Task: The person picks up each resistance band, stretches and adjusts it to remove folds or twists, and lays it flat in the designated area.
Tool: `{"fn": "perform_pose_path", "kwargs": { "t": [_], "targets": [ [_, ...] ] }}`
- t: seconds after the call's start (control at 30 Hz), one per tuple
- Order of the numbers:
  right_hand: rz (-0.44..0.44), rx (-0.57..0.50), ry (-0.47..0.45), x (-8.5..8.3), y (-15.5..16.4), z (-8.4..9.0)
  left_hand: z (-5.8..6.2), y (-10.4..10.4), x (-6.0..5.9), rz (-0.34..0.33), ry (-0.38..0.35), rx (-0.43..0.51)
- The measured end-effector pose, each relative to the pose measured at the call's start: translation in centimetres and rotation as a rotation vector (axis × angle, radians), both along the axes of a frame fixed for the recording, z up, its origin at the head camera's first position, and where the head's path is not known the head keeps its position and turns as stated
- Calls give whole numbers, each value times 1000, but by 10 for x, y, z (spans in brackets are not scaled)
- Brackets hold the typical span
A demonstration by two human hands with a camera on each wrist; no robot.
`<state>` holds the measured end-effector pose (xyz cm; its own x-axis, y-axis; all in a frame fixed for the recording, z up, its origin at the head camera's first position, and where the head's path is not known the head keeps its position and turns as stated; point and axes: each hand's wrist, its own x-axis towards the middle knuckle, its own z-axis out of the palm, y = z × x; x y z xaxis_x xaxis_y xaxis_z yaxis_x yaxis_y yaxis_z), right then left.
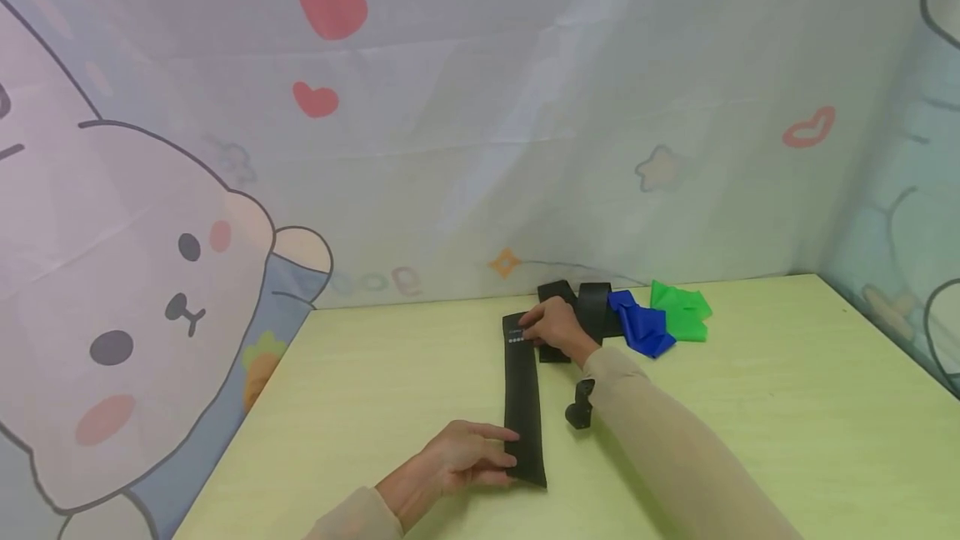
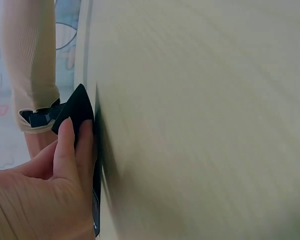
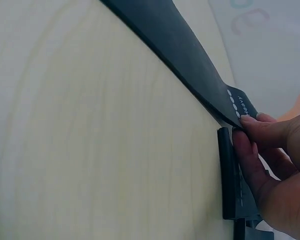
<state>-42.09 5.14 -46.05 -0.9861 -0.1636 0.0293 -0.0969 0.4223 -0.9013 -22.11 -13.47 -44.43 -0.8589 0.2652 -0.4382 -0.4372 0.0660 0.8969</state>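
Observation:
A long black elastic band (image 1: pixel 522 394) lies stretched lengthways on the pale yellow-green table (image 1: pixel 750 407). My left hand (image 1: pixel 501 450) pinches its near end, and in the left wrist view a corner of the band (image 2: pixel 78 111) sticks up past the fingers (image 2: pixel 66 150). My right hand (image 1: pixel 534 326) pinches the far end, the one with white dots and lettering (image 3: pixel 238 103), between thumb and fingertips (image 3: pixel 250 135). In the right wrist view the band (image 3: pixel 175 37) runs away across the table, and a second, folded black band (image 3: pixel 227 175) lies under that hand.
Behind the right hand lie more black bands (image 1: pixel 592 307), a crumpled blue band (image 1: pixel 643 329) and a green one (image 1: pixel 684 312). A cartoon-printed cloth (image 1: pixel 465 148) walls the table at back and sides. The table's left edge (image 1: pixel 247 415) is near the left hand.

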Motion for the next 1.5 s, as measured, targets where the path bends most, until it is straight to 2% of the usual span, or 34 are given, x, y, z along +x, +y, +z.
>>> {"fn": "perform_pose_path", "kwargs": {
  "t": [0.17,0.37,0.77,1.07,1.3,1.5],
  "targets": [
    [8,-4,7,2,1,1,-1,0,2,30,1,10],
    [37,-5,-3,3,1,2,0,-2,4,13,-10,-14],
    [78,168,90,3,-4,6,-4,-5,7,30,-24,-27],
    [68,234,121,2,-4,2,-7,-4,7,24,-18,-44],
    [53,346,192,1,-1,-1,-6,-3,9,5,-7,-39],
    [50,335,181,1,0,-2,-5,-3,12,-6,-15,-41]
  ]
}}
